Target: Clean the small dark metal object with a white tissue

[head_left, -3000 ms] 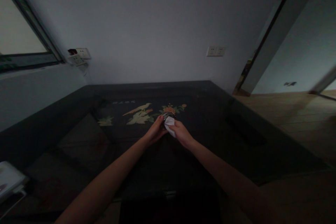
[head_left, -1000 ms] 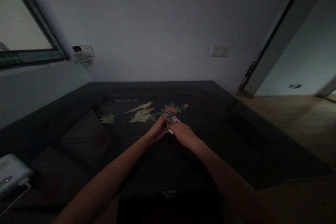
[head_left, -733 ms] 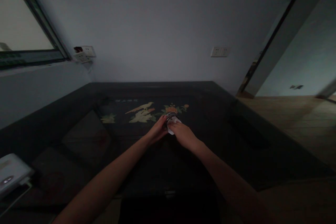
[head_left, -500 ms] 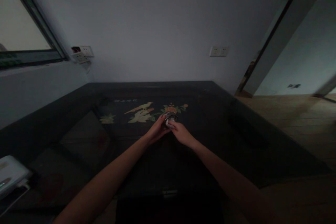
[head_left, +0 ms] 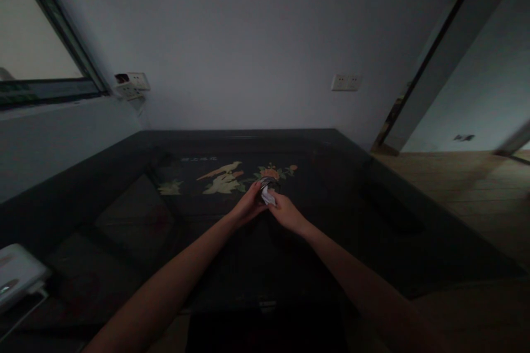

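Both my hands meet over the middle of a dark glass-topped table [head_left: 364, 215]. My left hand [head_left: 247, 205] is closed round a small dark, shiny object [head_left: 266, 183] that I cannot make out in the dim light. My right hand [head_left: 286, 212] is closed on a small white cloth or tissue [head_left: 268, 196] and presses it against that object. A painted bird and flower design [head_left: 226, 177] shows under the glass just beyond my hands.
A white device with a cable [head_left: 16, 280] lies at the table's near left edge. Wall sockets [head_left: 346, 82] sit on the far wall, more sockets [head_left: 129, 85] by the window at left. A doorway and wooden floor [head_left: 467, 187] open to the right.
The white cloth has shrunk into my right hand and shifted slightly against the dark object. Both hands stay in the same spot over the table.
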### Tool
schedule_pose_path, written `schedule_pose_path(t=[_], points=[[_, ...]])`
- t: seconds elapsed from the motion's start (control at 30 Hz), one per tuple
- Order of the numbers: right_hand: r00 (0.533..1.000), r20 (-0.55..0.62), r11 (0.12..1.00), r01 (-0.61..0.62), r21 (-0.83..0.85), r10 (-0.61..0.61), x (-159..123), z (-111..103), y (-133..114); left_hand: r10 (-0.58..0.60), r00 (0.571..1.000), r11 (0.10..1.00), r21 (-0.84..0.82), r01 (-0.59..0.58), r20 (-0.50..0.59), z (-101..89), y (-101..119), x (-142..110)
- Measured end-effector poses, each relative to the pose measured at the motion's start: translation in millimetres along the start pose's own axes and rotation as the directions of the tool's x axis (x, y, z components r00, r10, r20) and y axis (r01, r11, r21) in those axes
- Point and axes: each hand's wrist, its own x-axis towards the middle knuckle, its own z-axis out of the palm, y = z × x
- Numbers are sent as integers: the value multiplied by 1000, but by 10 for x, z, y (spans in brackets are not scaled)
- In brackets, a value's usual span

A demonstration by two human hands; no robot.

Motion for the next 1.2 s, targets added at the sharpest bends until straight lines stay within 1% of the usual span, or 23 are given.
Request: schedule_pose_path(t=[0.03,0.1,0.2,0.27,0.3,0.33,0.4,0.47,0.53,0.6,0.67,0.7,0.73,0.8,0.87,0.93,1.0,1.03,1.1,1.13,1.2], points=[[999,42,990,39,-134,-33,-21,-28,-26,0,1000,1000,-1,0,1,1,4,-3],[991,118,932,96,-348,-58,-52,-76,-67,7,1000,1000,-3,-7,16,1,5,-5],[981,190,817,149,-557,-50,-62,-123,-98,15,999,1000,1,-15,48,-4,-10,2],[974,219,758,191,-624,-65,-56,-136,-105,22,998,1000,8,-22,64,-7,-22,6],[971,227,742,209,-638,-78,-54,-138,-106,28,997,1000,9,-28,67,-7,-27,6],[969,229,736,219,-640,-90,-53,-138,-105,36,997,999,7,-36,69,-7,-30,5],[973,209,758,207,-619,-95,-57,-135,-98,44,996,999,1,-44,75,-7,-30,1],[982,174,810,158,-564,-70,-60,-134,-84,37,996,999,4,-37,77,-9,-25,-2],[989,139,885,105,-454,-46,-50,-132,-61,29,997,999,12,-30,69,-15,-21,-2],[994,103,961,74,-268,-48,-22,-120,-29,33,998,999,14,-33,56,-23,-20,2],[998,58,999,37,-23,-36,14,-84,8,34,998,999,13,-35,43,-27,-23,10],[999,35,994,5,106,-8,32,-57,24,32,999,999,12,-33,39,-28,-26,14],[999,12,972,-32,232,30,48,-25,35,30,999,999,11,-30,35,-28,-29,18],[994,-26,894,-84,441,106,70,43,42,27,999,1000,1,-27,33,-26,-36,25],[986,-58,827,-101,552,159,79,97,32,28,999,1000,-14,-27,33,-23,-42,29],[979,-85,816,-103,569,183,78,123,18,30,999,999,-23,-30,27,-21,-46,31],[981,-99,865,-100,492,169,65,119,11,36,999,999,-26,-35,17,-20,-45,30],[985,-94,905,-94,415,145,54,108,9,38,999,999,-25,-37,17,-20,-43,28],[995,-73,978,-57,203,73,22,73,3,36,999,999,-15,-36,18,-19,-35,22],[998,-55,996,-27,84,31,3,51,-3,32,999,999,-7,-32,16,-17,-31,18],[999,-4,989,33,-144,-34,-35,2,-19,25,1000,1000,2,-25,11,-11,-22,9]])
